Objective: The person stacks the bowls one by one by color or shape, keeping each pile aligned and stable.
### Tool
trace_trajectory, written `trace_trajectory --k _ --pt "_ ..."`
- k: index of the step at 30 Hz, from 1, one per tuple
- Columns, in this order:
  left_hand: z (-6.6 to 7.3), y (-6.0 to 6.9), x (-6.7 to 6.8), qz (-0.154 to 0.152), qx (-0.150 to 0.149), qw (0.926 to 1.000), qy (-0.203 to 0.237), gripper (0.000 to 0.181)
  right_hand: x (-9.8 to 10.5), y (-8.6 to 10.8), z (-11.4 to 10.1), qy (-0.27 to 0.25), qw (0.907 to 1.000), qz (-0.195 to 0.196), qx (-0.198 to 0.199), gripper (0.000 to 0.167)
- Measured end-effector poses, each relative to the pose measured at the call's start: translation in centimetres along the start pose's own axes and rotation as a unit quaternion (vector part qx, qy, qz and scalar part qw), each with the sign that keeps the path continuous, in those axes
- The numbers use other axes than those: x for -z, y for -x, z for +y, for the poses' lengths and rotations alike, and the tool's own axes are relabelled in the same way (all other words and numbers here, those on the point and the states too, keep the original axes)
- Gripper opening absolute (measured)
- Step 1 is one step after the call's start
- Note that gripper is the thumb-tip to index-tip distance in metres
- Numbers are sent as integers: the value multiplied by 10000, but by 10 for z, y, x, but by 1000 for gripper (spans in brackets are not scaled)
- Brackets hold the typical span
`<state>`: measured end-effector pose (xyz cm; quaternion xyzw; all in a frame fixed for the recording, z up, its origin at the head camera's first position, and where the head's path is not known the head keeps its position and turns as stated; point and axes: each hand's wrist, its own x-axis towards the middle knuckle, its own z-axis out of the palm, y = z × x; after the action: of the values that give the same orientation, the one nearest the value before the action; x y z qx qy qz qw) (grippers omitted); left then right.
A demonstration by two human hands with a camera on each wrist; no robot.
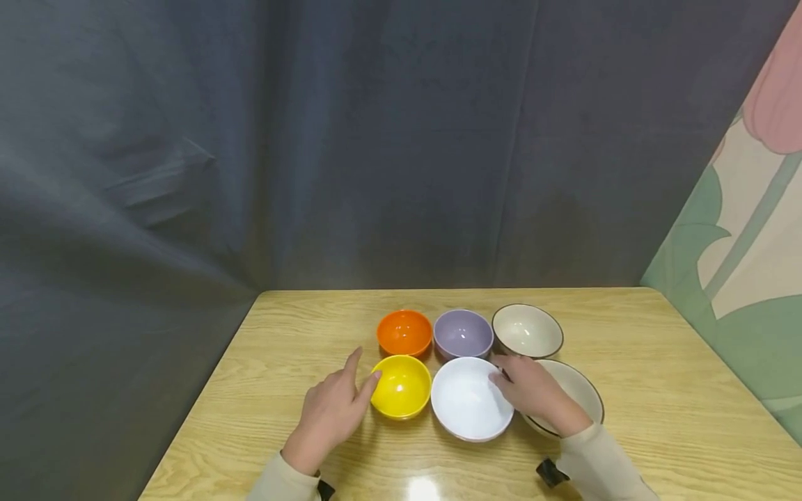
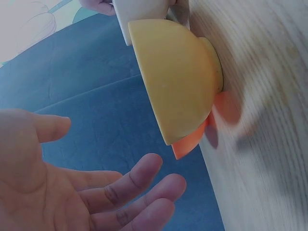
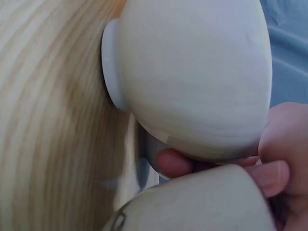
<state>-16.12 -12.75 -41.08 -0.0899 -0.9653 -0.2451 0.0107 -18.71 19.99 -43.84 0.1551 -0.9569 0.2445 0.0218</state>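
Observation:
In the head view, my left hand [image 1: 332,407] hovers at the left of a yellow bowl [image 1: 402,391], thumb and index finger spread. The left wrist view shows its fingers loose, apart from the yellow bowl [image 2: 173,77] and holding nothing. My right hand [image 1: 532,391] pinches the right side of a white bowl [image 1: 470,403], thumb over the rim. In the right wrist view, other fingertips [image 3: 174,162] reach below the white bowl [image 3: 197,77], between it and a cream bowl [image 3: 202,207]. That dark-rimmed cream bowl is partly hidden by the hand and forearm in the head view.
Behind stand an orange bowl [image 1: 404,334], a purple bowl [image 1: 464,335] and another cream bowl with a dark rim [image 1: 528,331]. All the bowls sit close together on a wooden table [image 1: 250,417]. A dark curtain [image 1: 401,153] hangs at the table's back and left.

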Motion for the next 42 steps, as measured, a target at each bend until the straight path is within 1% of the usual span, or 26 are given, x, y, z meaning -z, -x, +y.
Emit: trace_trajectory --k 4,8,9,11,14,17,20,25,28,31,34,38,42 --pt "-1 0 0 88 22 9999 -44 69 -1 0 0 -167 9998 70 -42 17" --pt "-3 3 -3 106 133 9998 -90 69 -3 -2 -2 -307 9994 114 -60 6" --pt "-3 4 -4 102 131 9998 -96 69 -4 -2 -2 -328 9993 127 -82 8" --pt "-3 5 -7 83 87 9999 -98 69 -5 -2 -4 -367 9991 180 -129 15" --pt "-2 5 -11 131 -72 9999 -75 67 -4 -1 -6 -458 9983 342 -150 21" --pt "1 4 -13 199 -190 9996 -17 65 -1 -1 -9 -583 9968 548 -70 19" --pt "5 3 -15 231 -268 9994 -4 64 2 -1 -12 -692 9953 673 -58 18" --pt "11 1 -20 263 -406 9988 40 64 7 2 -12 -812 9941 701 -136 21" --pt "13 -1 -22 315 -481 9983 100 67 10 4 -10 -848 9935 748 -101 20" --pt "16 -4 -23 306 -505 9981 177 69 14 5 -8 -838 9931 821 -43 20" --pt "18 -5 -25 263 -503 9981 237 71 18 7 -7 -898 9928 789 -71 21" --pt "21 -4 -28 239 -542 9978 309 75 22 9 -6 -995 9925 686 -202 23" --pt "22 -3 -31 194 -579 9975 355 77 24 10 -4 -996 9920 754 -191 23"
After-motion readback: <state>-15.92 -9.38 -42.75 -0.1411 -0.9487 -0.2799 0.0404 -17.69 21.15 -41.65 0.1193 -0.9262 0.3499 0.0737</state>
